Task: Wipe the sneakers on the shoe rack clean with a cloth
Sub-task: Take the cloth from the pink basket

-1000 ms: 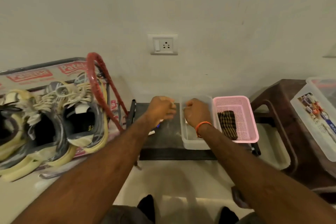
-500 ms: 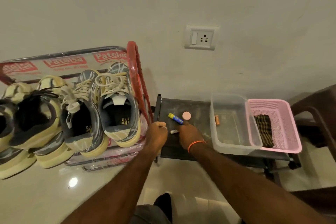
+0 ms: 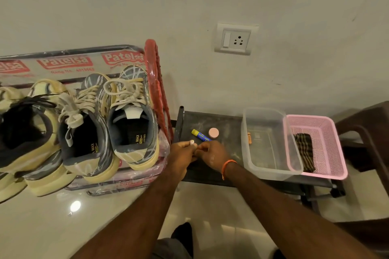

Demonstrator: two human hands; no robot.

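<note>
Pale wall with a socket backs my view. Since a second ago both hands have left the clear tub; my left hand pinches a small white piece, my right hand curls beside it, grip unclear. Wiping hasn't begun: cloth lies in the pink basket at three o'clock, sneakers on the rack at nine, above glossy floor.

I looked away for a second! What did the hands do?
Both hands left the clear tub and moved left. The left hand now pinches a small white bit, the right hand beside it. Cloth stayed in the pink basket; sneakers untouched.
</note>
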